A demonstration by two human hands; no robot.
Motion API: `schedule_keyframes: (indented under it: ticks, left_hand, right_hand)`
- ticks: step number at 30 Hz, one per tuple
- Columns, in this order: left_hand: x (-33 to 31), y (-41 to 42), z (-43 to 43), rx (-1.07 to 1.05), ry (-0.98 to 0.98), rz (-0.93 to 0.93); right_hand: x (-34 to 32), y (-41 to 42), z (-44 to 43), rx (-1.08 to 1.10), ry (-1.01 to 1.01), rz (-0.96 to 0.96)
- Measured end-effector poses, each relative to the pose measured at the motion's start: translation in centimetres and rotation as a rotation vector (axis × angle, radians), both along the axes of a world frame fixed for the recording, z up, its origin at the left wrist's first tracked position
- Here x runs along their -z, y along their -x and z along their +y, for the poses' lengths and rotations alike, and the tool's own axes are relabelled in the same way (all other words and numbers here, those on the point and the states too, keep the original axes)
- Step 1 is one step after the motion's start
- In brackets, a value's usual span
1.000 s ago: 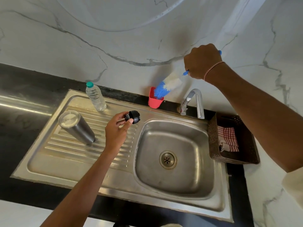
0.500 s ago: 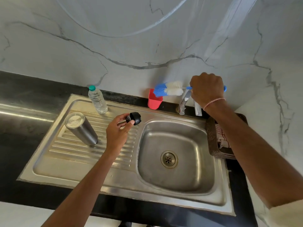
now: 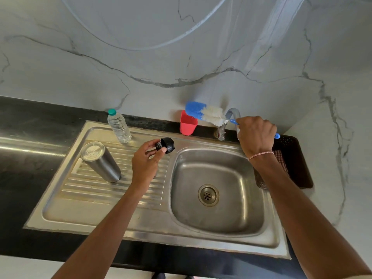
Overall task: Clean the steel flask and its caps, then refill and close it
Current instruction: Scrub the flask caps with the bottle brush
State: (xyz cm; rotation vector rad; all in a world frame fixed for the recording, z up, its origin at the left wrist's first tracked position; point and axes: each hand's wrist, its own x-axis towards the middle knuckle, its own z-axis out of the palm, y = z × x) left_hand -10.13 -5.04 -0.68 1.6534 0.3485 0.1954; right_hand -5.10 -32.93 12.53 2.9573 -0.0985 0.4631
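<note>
The steel flask (image 3: pixel 100 162) stands on the ribbed drainboard at the left, its top facing me. My left hand (image 3: pixel 146 162) pinches a small black cap (image 3: pixel 167 145) above the drainboard's right end, beside the basin. My right hand (image 3: pixel 255 135) grips the blue handle of a bottle brush (image 3: pixel 204 113); the blue-and-white bristle head points left, above the red holder and in front of the tap. A clear plastic water bottle (image 3: pixel 119 126) with a teal lid stands at the drainboard's back edge.
The steel sink basin (image 3: pixel 237 178) with its drain lies below my right hand. The tap (image 3: pixel 231 115) rises at the back, next to a red cup-shaped holder (image 3: pixel 188 123). A dark basket (image 3: pixel 298 164) with a checked cloth sits at the right. Black counter surrounds the sink.
My right hand has come down with the brush from up by the wall to just over the tap, and the brush head now lies level, pointing left. The left hand with the cap barely moved.
</note>
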Motion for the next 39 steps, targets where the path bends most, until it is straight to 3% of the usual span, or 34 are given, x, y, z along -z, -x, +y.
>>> schedule_keyframes:
  ticks: [20, 23, 27, 29, 33, 39]
  left_hand:
    - [-0.2, -2.4, -0.2, 0.011, 0.094, 0.055]
    - [0.0, -2.8, -0.5, 0.01, 0.116, 0.078]
    - [0.2, -3.5, -1.0, 0.038, 0.164, 0.118]
    - [0.3, -3.7, -1.4, 0.052, 0.206, 0.126]
    - [0.1, -4.2, -2.7, 0.084, 0.262, 0.14]
    - [0.0, -4.4, -6.1, 0.099, 0.314, 0.168]
  right_hand:
    - [6.4, 3.0, -1.2, 0.103, -0.513, -0.189]
    - [8.2, 3.7, -2.2, 0.161, -0.706, -0.121]
    - [10.4, 6.2, -3.0, 0.184, -1.246, 0.116]
    - [11.2, 7.7, -3.1, 0.131, -1.406, 0.255]
    - [13.3, 11.2, -3.8, 0.039, -1.45, 0.308]
    - [15.5, 15.6, -4.6, 0.039, -1.354, 0.287]
